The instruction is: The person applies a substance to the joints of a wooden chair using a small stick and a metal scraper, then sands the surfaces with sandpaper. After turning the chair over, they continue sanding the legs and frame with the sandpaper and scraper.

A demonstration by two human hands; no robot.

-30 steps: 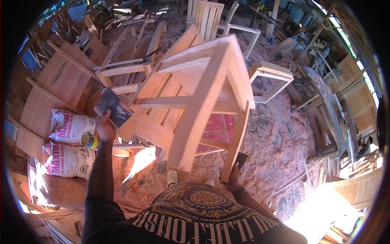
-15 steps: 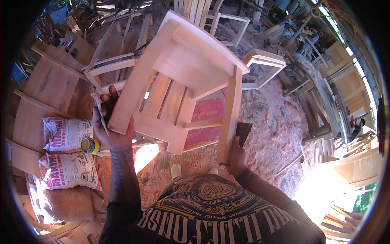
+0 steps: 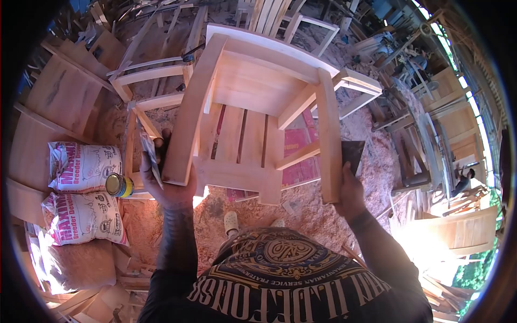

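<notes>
Lying at far left, two white printed feed sacks [image 3: 81, 188] were stacked on a sawdust-covered floor [image 3: 371, 161], with a yellow round tin can [image 3: 119, 185] just beside them. Flat brown wooden panels [image 3: 59, 91] leaned behind the sacks. Next came the left hand [image 3: 169, 180], fingers closed round the left leg end of a pale unfinished wooden chair [image 3: 258, 107] and also pinching a thin grey sheet of sandpaper [image 3: 151, 159] against it. The chair was held off the floor, tilted, its slatted seat facing the camera and its back pointing away. Beneath it lay a red printed sack [image 3: 296, 156], partly hidden by the slats. A light-coloured shoe [image 3: 230, 222] showed below, on the sawdust. The right hand [image 3: 347, 191] was wrapped round the right leg, a dark square sanding sheet [image 3: 353, 153] held behind it. Bare wooden chair frames [image 3: 355, 91] stood beyond, well apart from the hands.
</notes>
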